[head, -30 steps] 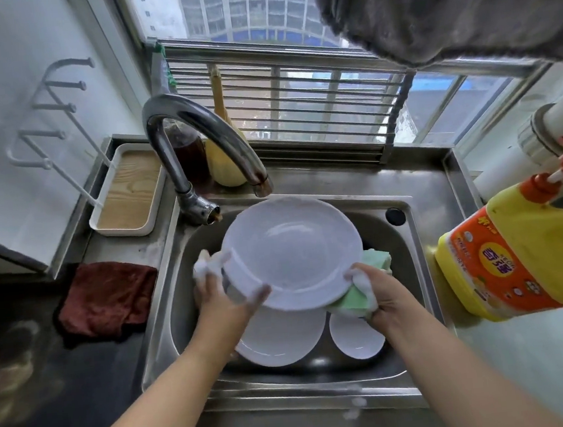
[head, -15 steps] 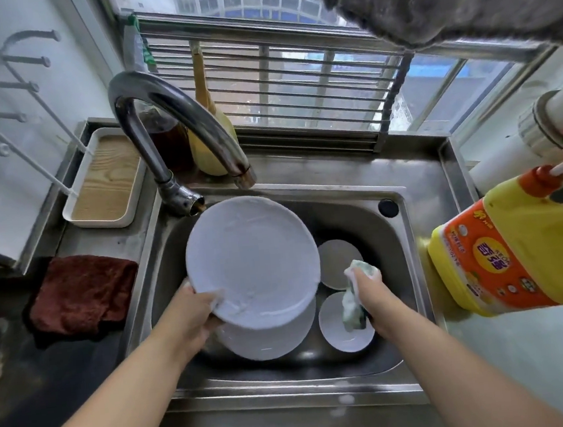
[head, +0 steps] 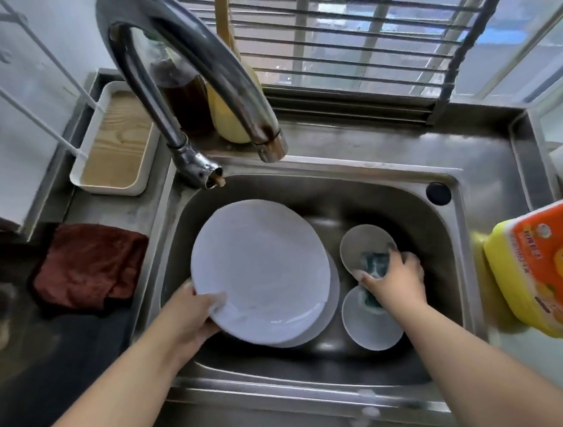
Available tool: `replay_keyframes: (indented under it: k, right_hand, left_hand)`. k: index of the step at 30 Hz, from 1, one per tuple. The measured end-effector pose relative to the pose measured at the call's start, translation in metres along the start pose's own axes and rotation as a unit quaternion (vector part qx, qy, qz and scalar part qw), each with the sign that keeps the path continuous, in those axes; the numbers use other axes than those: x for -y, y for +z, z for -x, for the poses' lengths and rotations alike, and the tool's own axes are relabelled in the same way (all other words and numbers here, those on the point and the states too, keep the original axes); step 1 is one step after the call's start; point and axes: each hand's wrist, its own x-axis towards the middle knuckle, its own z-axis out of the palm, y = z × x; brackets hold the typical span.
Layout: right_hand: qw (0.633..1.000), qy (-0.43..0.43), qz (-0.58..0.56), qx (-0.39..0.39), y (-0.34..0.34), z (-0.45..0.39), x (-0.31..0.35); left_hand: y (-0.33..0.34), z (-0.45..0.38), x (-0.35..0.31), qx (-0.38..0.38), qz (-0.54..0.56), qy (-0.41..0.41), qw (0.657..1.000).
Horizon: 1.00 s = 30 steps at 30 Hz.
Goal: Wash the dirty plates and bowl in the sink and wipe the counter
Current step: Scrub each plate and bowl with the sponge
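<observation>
My left hand [head: 193, 316] grips the near-left rim of a large white plate [head: 264, 266], held tilted over the steel sink [head: 324, 386]. A second white plate [head: 332, 306] lies under it, mostly hidden. My right hand [head: 395, 280] holds a green sponge [head: 376, 264] low in the basin, pressed to the near edge of a small grey dish [head: 362, 241]. A small white bowl [head: 366, 325] sits just below that hand.
The curved faucet [head: 190, 70] arches over the sink's back left. A dark red cloth [head: 89, 266] lies on the left counter, a white tray [head: 111, 143] behind it. A yellow detergent jug [head: 553, 266] stands at the right edge. Bottles [head: 190, 98] stand by the window.
The large plate has swung left and lower in my left hand. My right hand left the plate's rim and dropped the sponge down into the basin onto the small dish.
</observation>
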Motion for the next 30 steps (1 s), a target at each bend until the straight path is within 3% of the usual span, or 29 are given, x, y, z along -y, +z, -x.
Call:
replay_keyframes:
  k: [3, 4, 6, 9, 12, 16, 21, 30]
  right_hand:
    - [0.99, -0.103, -0.006, -0.096, -0.003, 0.013, 0.006]
    - [0.983, -0.155, -0.035, -0.092, -0.003, 0.019, 0.011]
    - [0.978, -0.2, -0.063, -0.014, 0.003, 0.03, 0.022]
    - [0.985, -0.142, -0.025, 0.094, 0.018, 0.029, 0.036]
    - [0.987, -0.053, -0.013, 0.153, 0.026, 0.019, 0.048]
    - [0.987, -0.007, 0.019, 0.158, 0.035, 0.008, 0.056]
    - [0.995, 0.025, 0.003, 0.092, 0.044, 0.004, 0.056]
    - [0.986, -0.027, -0.12, 0.114, 0.015, 0.017, 0.056]
  left_hand:
    - [-0.006, 0.002, -0.002, -0.026, 0.013, -0.02, 0.999]
    - [-0.007, 0.003, -0.004, -0.033, 0.017, -0.026, 0.999]
    - [-0.01, 0.006, -0.005, -0.046, 0.02, -0.034, 0.998]
    - [-0.012, 0.009, -0.004, -0.069, 0.019, -0.034, 0.997]
    - [-0.013, 0.013, -0.003, -0.084, 0.016, -0.029, 0.996]
    - [-0.014, 0.016, 0.0, -0.082, 0.019, -0.023, 0.996]
    - [-0.014, 0.02, -0.001, -0.073, 0.036, 0.006, 0.997]
    - [-0.022, 0.025, 0.002, -0.073, 0.019, 0.02, 0.997]
